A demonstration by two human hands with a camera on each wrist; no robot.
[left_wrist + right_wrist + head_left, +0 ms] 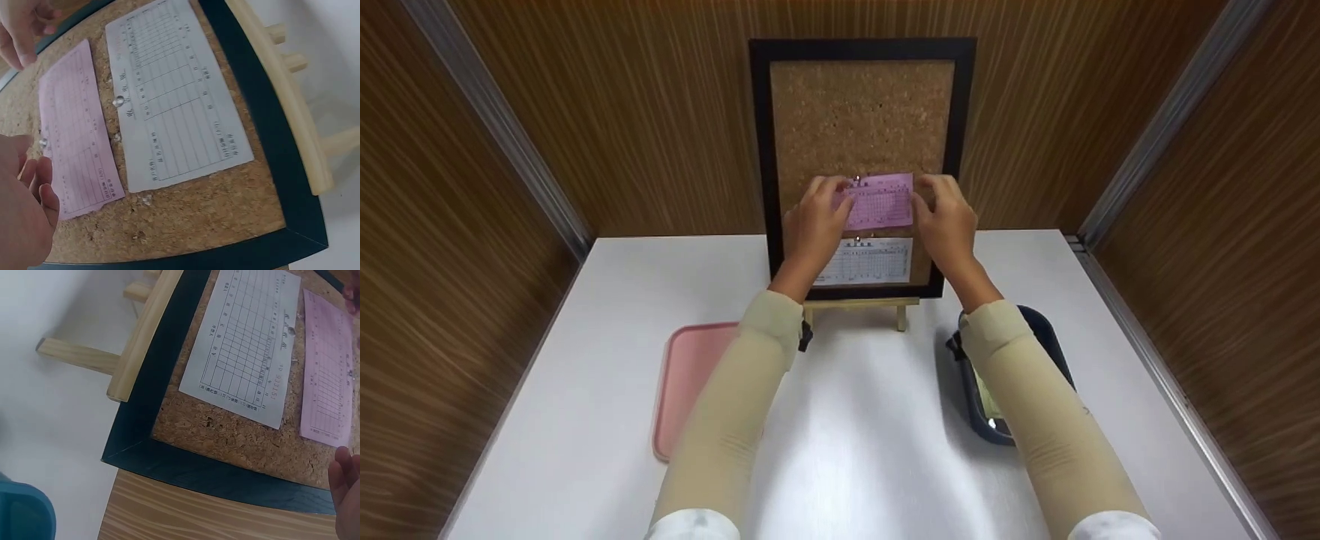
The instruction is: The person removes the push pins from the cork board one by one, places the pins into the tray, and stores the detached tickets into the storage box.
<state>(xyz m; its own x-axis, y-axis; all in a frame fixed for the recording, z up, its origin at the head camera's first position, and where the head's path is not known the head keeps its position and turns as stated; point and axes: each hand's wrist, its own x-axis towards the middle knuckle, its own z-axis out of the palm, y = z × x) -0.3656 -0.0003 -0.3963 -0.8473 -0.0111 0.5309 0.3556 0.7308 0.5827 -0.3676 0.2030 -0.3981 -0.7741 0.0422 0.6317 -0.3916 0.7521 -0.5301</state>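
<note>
A pink printed form point(883, 201) is fixed to the cork board point(862, 112) above a white printed form point(873, 262). A clear push pin point(43, 143) stands at the top edge of the pink form, and another clear push pin point(118, 101) is in the white one. My left hand point(815, 221) is at the left part of the pink form, fingers bent, its fingertips close to the pin. At the form's right edge is my right hand point(947, 217), thumb and fingers spread apart. Neither hand visibly grips the paper; whether fingertips touch it is hard to tell.
The black-framed board leans on a small wooden easel point(901, 316) on the white table point(855, 420). A pink tray point(690, 375) lies at left, partly under my left forearm. At right, a dark blue bin point(976, 412) holding something yellow-green is partly covered by my right forearm.
</note>
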